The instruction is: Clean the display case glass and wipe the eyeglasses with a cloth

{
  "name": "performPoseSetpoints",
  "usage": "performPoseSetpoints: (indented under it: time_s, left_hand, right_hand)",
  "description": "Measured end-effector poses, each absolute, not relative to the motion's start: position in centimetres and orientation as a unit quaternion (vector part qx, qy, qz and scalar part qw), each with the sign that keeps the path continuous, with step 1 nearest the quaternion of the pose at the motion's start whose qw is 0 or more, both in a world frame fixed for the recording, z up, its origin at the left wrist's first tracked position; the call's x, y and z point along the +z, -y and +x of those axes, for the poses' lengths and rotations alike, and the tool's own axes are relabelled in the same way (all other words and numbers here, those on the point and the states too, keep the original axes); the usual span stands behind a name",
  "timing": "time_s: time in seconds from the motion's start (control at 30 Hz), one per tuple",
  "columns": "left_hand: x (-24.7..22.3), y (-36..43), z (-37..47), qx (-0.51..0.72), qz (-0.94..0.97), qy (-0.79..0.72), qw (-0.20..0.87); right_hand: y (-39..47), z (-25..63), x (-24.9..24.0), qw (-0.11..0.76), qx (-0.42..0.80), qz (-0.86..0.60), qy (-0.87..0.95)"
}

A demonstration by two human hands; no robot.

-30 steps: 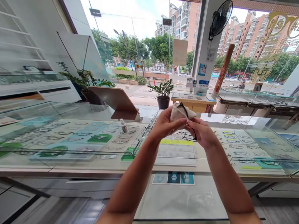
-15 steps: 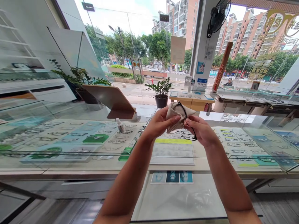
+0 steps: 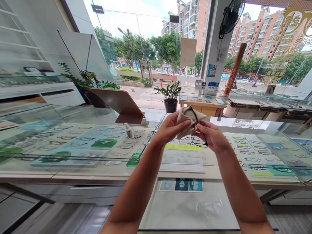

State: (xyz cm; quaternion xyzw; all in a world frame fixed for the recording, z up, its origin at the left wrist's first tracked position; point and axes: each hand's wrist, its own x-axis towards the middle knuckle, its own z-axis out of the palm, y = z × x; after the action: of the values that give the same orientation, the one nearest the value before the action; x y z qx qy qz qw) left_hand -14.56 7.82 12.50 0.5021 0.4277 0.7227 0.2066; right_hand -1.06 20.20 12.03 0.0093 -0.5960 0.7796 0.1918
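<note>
Black-framed glasses [image 3: 195, 114] are being held up in the air over the glass worktop [image 3: 104, 117], betw. both hands, w/ beige cloth [image 3: 184, 113] bunching round the frame; dark rim is arching across cloth. L hand [image 3: 170, 129] is grasping cloth, thumb pressing on near side; its other fingers are mostly hiding behind. R hand [image 3: 214, 137] is pinching glasses at R edge of cloth, thumb + fingertips closing tight; exact contact pt. part-hidden. Thin black temple [image 3: 206, 142] is sticking out below R fingers, angling down.

Below hands, white tray [image 3: 182, 159] w/ yellow strip [image 3: 183, 147] is lying under the glass; rows of eyeglass frames are lying to either side. White spray bottle [image 3: 128, 130] is standing L of hands, approx. upright. Nearer the person, photo strip [image 3: 181, 185] is lying flat. Brown board [image 3: 118, 102] is leaning back behind bottle; potted plant [image 3: 170, 94] is standing beyond hands; black fan [image 3: 231, 16] is hanging upper R.
</note>
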Motion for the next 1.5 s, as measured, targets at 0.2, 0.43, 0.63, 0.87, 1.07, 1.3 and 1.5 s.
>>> performPoseSetpoints:
  time_s: [0.2, 0.43, 0.63, 0.87, 1.07, 1.3, 1.5]
  left_hand:
    - [12.1, -9.3, -13.0, 0.787, 0.436, -0.423, 0.107]
    - [11.6, -9.6, -16.0, 0.814, 0.375, -0.427, 0.120]
    - [11.3, -8.2, -19.7, 0.816, 0.376, -0.435, 0.058]
    - [12.8, -6.5, -16.6, 0.744, 0.453, -0.491, -0.014]
    - [14.0, -5.6, -14.3, 0.607, 0.562, -0.534, -0.175]
    - [14.0, -5.3, -14.0, 0.512, 0.630, -0.535, -0.235]
    - [13.8, -5.2, -14.0, 0.485, 0.635, -0.545, -0.253]
  right_hand:
    - [-18.6, -1.8, 11.3, 0.198, 0.769, 0.028, 0.607]
    - [-19.9, -1.8, 11.4, 0.234, 0.726, 0.032, 0.646]
    - [-22.3, -0.4, 12.4, 0.297, 0.713, 0.019, 0.634]
    - [-21.9, 0.0, 12.6, 0.271, 0.710, 0.041, 0.649]
    - [-21.2, 0.8, 13.4, 0.248, 0.662, 0.054, 0.705]
    - [-21.3, 1.8, 14.0, 0.209, 0.651, 0.076, 0.726]
    - [-21.4, 2.0, 14.1, 0.208, 0.622, 0.083, 0.751]
